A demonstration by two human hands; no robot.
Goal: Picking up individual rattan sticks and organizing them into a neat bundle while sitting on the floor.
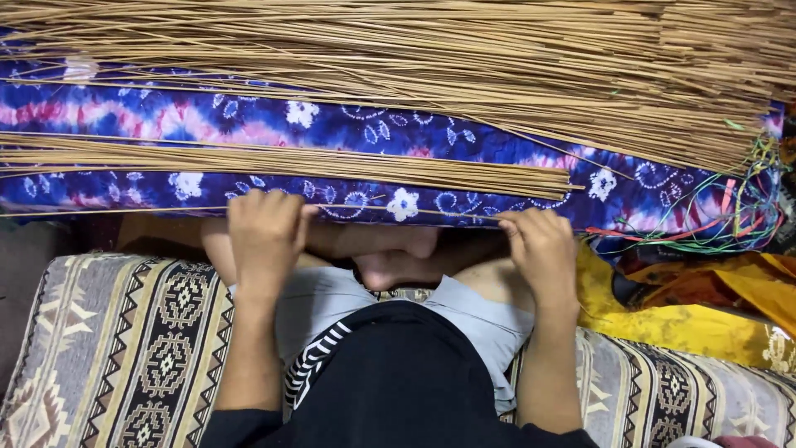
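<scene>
My left hand (264, 232) and my right hand (543, 249) are both closed on one thin tan stick (398, 211) that runs sideways along the near edge of a blue, purple and pink flowered cloth (348, 124). A small bundle of the same sticks (274, 162) lies across the cloth just beyond my fingers. A much larger heap of sticks (464, 58) covers the far side. I sit cross-legged in grey shorts and a black top, my feet tucked under the cloth's edge.
A patterned grey, black and cream cushion (124, 348) lies under me. Yellow cloth (680, 315) is bunched at the right. Loose coloured strings (721, 220), red, green and yellow, trail off the cloth's right end.
</scene>
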